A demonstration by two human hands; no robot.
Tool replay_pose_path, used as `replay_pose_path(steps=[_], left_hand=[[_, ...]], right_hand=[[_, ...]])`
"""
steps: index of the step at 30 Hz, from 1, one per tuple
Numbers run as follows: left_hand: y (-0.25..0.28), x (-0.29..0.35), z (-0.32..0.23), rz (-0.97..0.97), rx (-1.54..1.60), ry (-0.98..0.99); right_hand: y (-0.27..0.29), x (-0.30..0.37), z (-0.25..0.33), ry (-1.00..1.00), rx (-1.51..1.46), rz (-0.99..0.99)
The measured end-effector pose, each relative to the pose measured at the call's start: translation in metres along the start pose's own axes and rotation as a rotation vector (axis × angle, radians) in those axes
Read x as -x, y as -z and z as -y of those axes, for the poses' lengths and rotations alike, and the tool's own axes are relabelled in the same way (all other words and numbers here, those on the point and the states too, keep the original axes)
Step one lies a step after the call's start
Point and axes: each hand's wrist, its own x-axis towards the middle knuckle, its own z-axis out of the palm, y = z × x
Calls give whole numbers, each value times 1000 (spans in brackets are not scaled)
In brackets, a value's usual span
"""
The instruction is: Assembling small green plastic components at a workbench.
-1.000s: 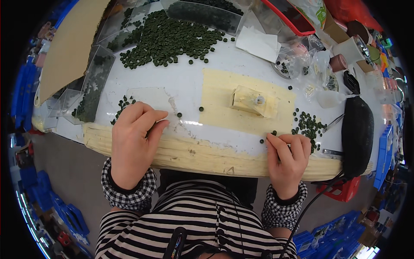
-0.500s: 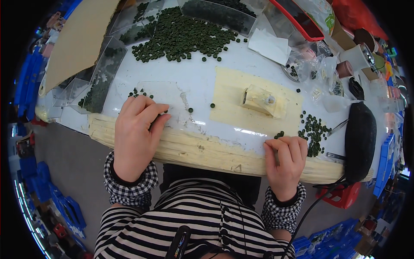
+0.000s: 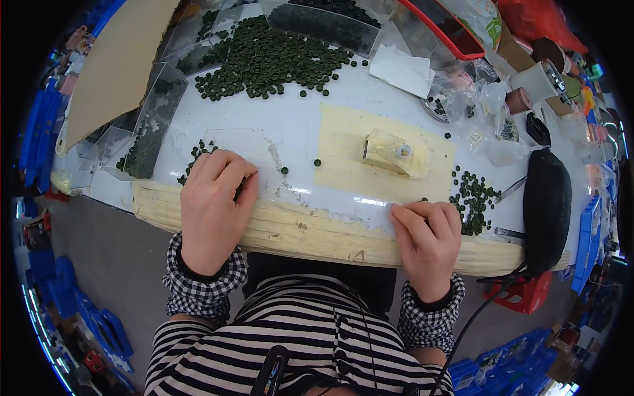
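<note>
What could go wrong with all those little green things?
1. The right hand is close to a cluster of green pieces, so a bump might scatter them.
2. The left hand is near the yellow front edge of the table; a dropped piece might end up on the floor.
3. Two loose pieces lie between the hands, where a sleeve or finger might sweep them away.

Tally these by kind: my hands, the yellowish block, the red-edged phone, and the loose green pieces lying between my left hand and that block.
Left hand and right hand: 2
Yellowish block: 1
Red-edged phone: 1
Loose green pieces: 2
Total: 6
</note>
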Motion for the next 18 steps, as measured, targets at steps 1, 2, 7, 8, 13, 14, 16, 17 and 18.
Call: replay_pose_path(steps=[1,2,7,8,13,14,16,17,18], left_hand=[[-3,1,-1,-22,69,12],[-5,1,-3,-44,137,24],[-11,-12,-38,-46,504,-173],[-13,-16,-46,-45,559,-213],[-32,-23,-70,159,1178,64],[-36,-21,-69,208,1356,182],[-38,-21,-63,350,1612,384],[-39,-22,-58,399,1683,455],[-40,-23,-55,449,1752,527]], right_hand=[[1,-2,0,-10,-5,-15],[3,-5,-1,-20,-11,-30],[18,-38,0,-23,10,-155],[18,-46,-2,-8,12,-156],[8,-70,-6,35,-24,-106],[5,-71,-7,44,-36,-92],[4,-70,-6,10,-55,-112],[4,-69,-7,-2,-58,-128],[4,-68,-8,-13,-61,-144]])
